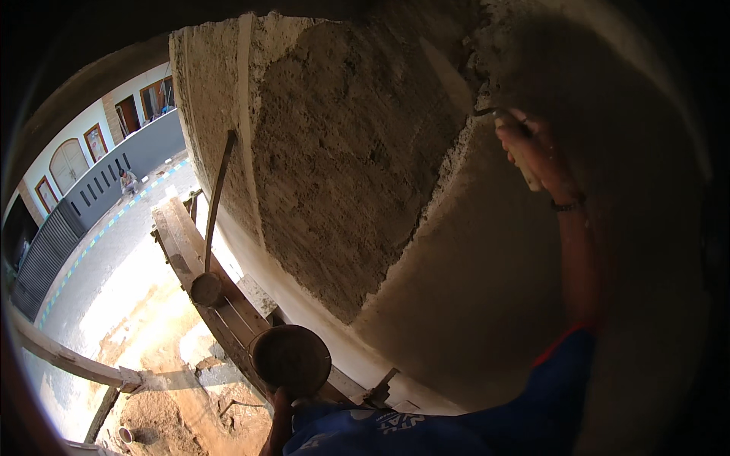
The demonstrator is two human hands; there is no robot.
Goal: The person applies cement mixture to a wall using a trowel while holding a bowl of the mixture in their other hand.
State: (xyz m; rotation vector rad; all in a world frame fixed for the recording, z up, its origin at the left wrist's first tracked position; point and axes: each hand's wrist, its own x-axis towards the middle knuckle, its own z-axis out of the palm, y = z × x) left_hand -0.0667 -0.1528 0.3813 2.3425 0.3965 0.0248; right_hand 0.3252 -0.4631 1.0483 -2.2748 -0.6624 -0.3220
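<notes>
Head view: the right hand point(532, 148) grips a trowel point(508, 128) against the plastered wall point(342, 167) at upper right, while the left hand point(280, 403) holds a round pan point(290, 359) low near the plank point(182, 243).

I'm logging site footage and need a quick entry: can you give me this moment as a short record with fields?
Setting: raised wooden plank scaffold beside a rough grey plastered wall
Right hand: raised, gripping a pale-handled trowel against the wall
Left hand: holding a round dark mortar pan at its lower rim
Nearby: small round bucket on the planks
Below: paved street, a person crouching
</notes>
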